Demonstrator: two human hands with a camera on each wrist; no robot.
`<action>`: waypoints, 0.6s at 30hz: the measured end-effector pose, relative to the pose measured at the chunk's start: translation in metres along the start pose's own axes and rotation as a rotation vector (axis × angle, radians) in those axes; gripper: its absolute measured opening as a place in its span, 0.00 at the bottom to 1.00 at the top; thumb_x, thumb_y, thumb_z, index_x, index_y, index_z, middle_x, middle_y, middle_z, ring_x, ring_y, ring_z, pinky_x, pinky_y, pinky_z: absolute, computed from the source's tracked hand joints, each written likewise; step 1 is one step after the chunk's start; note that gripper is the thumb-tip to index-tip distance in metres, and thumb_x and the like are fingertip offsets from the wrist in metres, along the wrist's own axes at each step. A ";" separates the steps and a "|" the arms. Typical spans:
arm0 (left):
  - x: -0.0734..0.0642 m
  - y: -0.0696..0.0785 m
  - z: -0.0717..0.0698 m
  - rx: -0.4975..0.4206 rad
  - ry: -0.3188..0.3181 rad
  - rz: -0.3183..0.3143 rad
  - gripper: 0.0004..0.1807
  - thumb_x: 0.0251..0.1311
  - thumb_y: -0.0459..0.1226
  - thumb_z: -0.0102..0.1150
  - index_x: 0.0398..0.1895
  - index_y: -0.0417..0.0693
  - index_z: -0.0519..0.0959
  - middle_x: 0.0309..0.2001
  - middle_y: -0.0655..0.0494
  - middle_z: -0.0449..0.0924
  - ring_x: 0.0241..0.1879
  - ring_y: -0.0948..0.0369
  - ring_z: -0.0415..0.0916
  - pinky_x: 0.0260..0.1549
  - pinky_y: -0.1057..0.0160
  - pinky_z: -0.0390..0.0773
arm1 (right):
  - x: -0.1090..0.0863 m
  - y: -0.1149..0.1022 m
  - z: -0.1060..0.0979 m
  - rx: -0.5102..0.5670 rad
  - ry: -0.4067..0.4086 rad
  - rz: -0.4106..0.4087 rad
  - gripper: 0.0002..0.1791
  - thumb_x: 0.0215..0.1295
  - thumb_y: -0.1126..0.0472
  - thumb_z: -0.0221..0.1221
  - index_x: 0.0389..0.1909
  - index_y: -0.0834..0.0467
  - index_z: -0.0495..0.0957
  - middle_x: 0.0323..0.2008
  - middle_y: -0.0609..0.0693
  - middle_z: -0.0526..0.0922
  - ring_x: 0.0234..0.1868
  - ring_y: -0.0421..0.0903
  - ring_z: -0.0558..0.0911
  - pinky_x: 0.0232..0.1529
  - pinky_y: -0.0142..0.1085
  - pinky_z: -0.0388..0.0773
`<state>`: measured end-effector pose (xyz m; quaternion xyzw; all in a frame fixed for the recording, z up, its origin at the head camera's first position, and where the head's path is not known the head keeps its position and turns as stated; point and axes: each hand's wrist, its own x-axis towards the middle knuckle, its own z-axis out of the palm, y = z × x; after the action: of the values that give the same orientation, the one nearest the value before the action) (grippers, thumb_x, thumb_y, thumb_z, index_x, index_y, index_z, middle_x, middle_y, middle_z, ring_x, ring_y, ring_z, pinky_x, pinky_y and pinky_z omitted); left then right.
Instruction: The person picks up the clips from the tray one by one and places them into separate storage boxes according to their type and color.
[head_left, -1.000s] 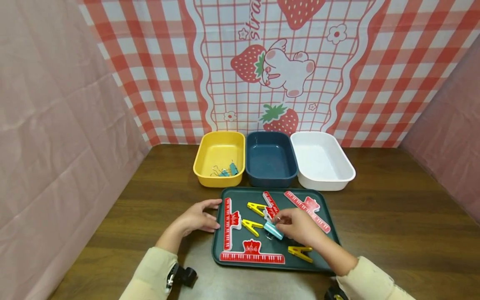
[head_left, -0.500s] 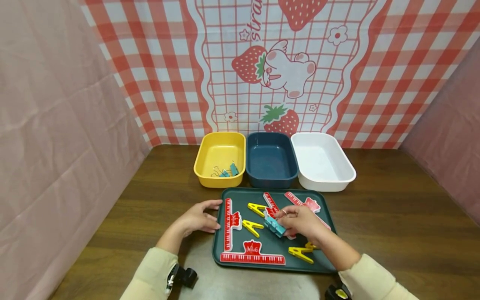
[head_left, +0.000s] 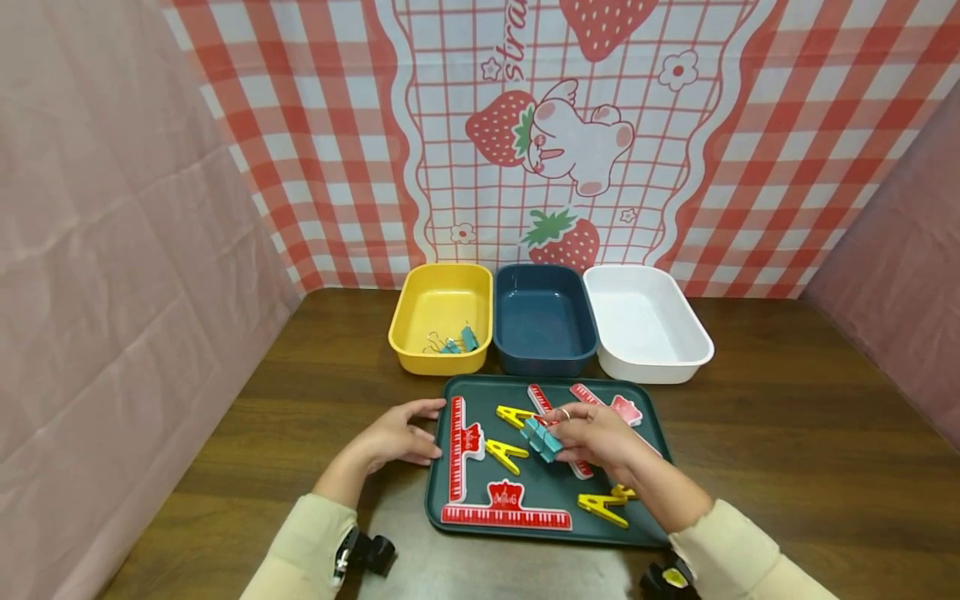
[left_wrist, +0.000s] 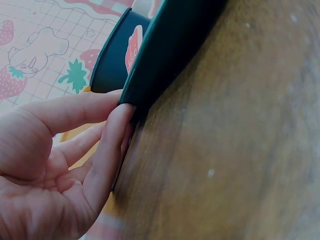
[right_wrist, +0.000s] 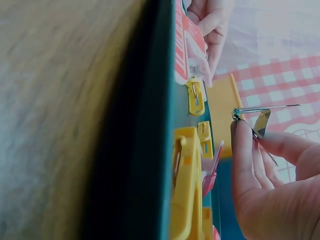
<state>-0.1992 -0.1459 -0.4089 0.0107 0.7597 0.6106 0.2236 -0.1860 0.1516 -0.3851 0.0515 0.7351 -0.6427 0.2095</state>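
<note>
Over the middle of the tray, my right hand (head_left: pixel 600 433) pinches a teal binder clip (head_left: pixel 542 440) between thumb and fingertips. The right wrist view shows this binder clip (right_wrist: pixel 261 124) edge-on, its wire handle sticking out past the fingers. My left hand (head_left: pixel 393 435) touches the left rim of the dark green tray (head_left: pixel 435 508) with relaxed fingers; in the left wrist view its fingertips meet the tray's edge (left_wrist: pixel 150 65). On the tray lie yellow clothespins (head_left: pixel 506 456) and red-and-white piano-key page clips (head_left: pixel 504 515), one partly hidden behind my right hand.
Behind the tray stand a yellow bin (head_left: pixel 442 362), a dark blue bin (head_left: pixel 545 365) and a white bin (head_left: pixel 652 372) side by side. Teal binder clips (head_left: pixel 468 337) lie in the yellow bin. A strawberry-print checked cloth (head_left: pixel 337 167) hangs behind them on the wooden table (head_left: pixel 300 358).
My right hand has lifted the teal binder clip off the tray and moved it slightly away from me, turning it. The left hand stays at the tray's rim.
</note>
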 end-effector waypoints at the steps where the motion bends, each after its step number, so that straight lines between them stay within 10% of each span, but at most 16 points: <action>1: 0.000 0.000 0.000 0.003 0.001 -0.001 0.37 0.49 0.20 0.61 0.65 0.41 0.64 0.58 0.41 0.66 0.34 0.56 0.78 0.33 0.56 0.83 | 0.000 -0.001 0.000 0.014 -0.005 -0.004 0.17 0.60 0.66 0.58 0.50 0.67 0.76 0.37 0.56 0.80 0.29 0.46 0.80 0.36 0.37 0.82; 18: -0.001 0.001 0.000 0.012 0.009 -0.006 0.37 0.48 0.20 0.62 0.65 0.42 0.65 0.58 0.42 0.66 0.34 0.56 0.77 0.32 0.56 0.83 | 0.006 -0.008 0.013 0.120 -0.018 -0.035 0.19 0.61 0.67 0.57 0.53 0.70 0.71 0.35 0.56 0.78 0.27 0.44 0.79 0.35 0.36 0.82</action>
<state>-0.1987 -0.1454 -0.4078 0.0067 0.7643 0.6055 0.2219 -0.1906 0.1365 -0.3811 0.0454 0.6941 -0.6896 0.2015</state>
